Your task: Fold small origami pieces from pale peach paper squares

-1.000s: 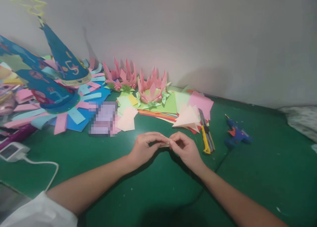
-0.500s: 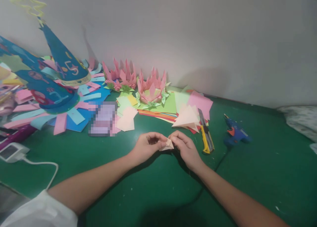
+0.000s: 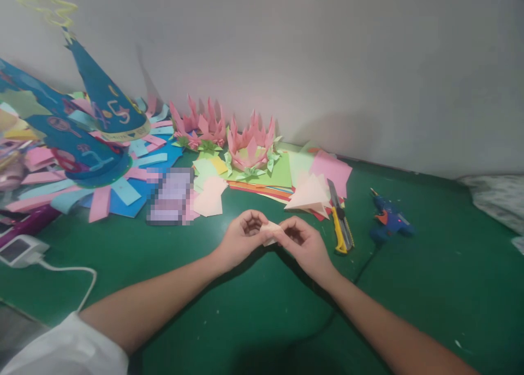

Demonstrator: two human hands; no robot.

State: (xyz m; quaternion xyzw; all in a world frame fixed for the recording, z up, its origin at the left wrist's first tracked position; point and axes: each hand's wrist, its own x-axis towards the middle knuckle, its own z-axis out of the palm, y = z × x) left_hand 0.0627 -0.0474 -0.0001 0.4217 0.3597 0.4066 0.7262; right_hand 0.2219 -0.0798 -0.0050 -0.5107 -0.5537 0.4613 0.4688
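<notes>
A small folded piece of pale peach paper (image 3: 271, 234) is held between both hands above the green table. My left hand (image 3: 244, 238) pinches its left side, fingers curled and thumb along the front. From the right, my right hand (image 3: 307, 244) grips it too, with the thumb pressed across its face. My fingers cover much of the paper, so its exact fold is hard to make out. Beyond my right hand lies a yellow box cutter (image 3: 342, 227), beside a loosely folded sheet of pale paper (image 3: 307, 195).
Two pink paper crowns (image 3: 250, 146) stand at the back, one on a stack of coloured paper (image 3: 282, 167). Blue cone hats (image 3: 104, 91) fill the left, near a blurred phone (image 3: 170, 197) and a white cable (image 3: 92, 287). A blue glue gun (image 3: 391, 219) rests at right.
The folded paper has turned and shows less of its pointed lower edge. My right thumb has moved across onto its front, and the two hands are closer together.
</notes>
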